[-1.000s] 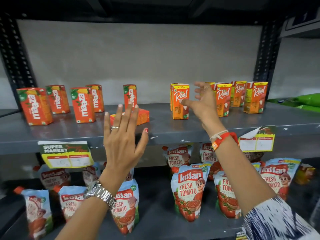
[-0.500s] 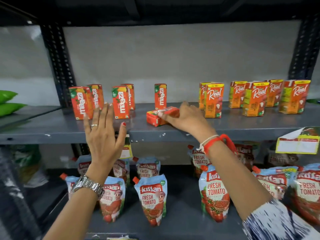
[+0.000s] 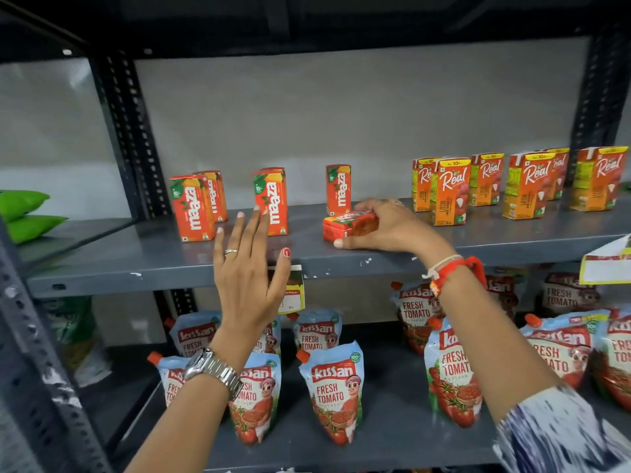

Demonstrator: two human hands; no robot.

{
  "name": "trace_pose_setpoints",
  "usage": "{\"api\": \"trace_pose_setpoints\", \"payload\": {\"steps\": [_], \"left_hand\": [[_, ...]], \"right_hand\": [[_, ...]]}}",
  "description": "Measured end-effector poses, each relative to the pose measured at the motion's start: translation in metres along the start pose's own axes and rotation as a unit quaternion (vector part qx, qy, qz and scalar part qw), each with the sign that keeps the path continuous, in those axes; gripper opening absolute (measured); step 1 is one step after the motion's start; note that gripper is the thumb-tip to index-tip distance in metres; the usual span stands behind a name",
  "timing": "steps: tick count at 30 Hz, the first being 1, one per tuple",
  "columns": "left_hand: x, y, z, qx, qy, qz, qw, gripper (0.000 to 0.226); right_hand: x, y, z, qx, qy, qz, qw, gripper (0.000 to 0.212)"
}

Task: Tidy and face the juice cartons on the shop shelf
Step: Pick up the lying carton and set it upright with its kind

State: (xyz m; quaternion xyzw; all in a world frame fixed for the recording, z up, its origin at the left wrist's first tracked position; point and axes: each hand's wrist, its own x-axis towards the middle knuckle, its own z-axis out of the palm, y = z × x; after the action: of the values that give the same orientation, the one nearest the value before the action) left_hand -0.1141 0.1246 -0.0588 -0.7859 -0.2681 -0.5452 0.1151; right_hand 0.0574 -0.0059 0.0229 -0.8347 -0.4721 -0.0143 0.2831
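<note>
On the grey shelf point(image 3: 478, 245), a fallen Maaza carton point(image 3: 338, 225) lies on its side near the front edge. My right hand point(image 3: 392, 227) is closed around it, thumb at the front and fingers over the top. Several Maaza cartons stand upright to the left: a front pair point(image 3: 193, 208), a middle one point(image 3: 271, 206) and a single one point(image 3: 338, 189) behind the fallen carton. Several Real cartons point(image 3: 449, 191) stand at the right. My left hand point(image 3: 251, 268) hovers open, fingers spread, in front of the middle Maaza carton, holding nothing.
Kissan tomato ketchup pouches point(image 3: 336, 394) fill the lower shelf. Price labels point(image 3: 293, 290) hang from the shelf edge, another at the right point(image 3: 604, 268). Green packs point(image 3: 24, 213) lie on the neighbouring shelf at left. Black perforated uprights point(image 3: 133, 131) frame the bay.
My right hand left the Real cartons, moved left and closed on the fallen Maaza carton. The view shifted left. My left hand stayed open in front of the shelf.
</note>
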Motion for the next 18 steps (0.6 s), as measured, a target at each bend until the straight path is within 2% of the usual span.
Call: {"api": "trace_pose_setpoints", "payload": {"steps": [3,7,13,15,18], "left_hand": [[-0.002,-0.009,-0.001,-0.009,-0.006,0.026,1.000,0.059],[-0.004,-0.011,0.001,-0.002,-0.011,0.035,0.999,0.059],[-0.004,-0.009,0.001,-0.006,0.000,0.033,0.999,0.058],[-0.004,-0.009,0.001,-0.005,-0.005,0.033,0.999,0.058],[-0.005,-0.008,0.000,-0.002,-0.006,0.030,1.000,0.058]], "right_hand": [[0.007,0.004,-0.008,-0.027,-0.025,-0.021,0.999,0.090],[0.014,0.002,-0.005,-0.022,-0.056,-0.025,0.998,0.100],[0.017,0.000,0.003,0.014,0.014,-0.030,0.999,0.088],[0.018,0.002,0.001,0.065,0.040,-0.026,0.997,0.079],[0.020,0.004,-0.004,0.220,0.053,0.001,0.974,0.060]]}}
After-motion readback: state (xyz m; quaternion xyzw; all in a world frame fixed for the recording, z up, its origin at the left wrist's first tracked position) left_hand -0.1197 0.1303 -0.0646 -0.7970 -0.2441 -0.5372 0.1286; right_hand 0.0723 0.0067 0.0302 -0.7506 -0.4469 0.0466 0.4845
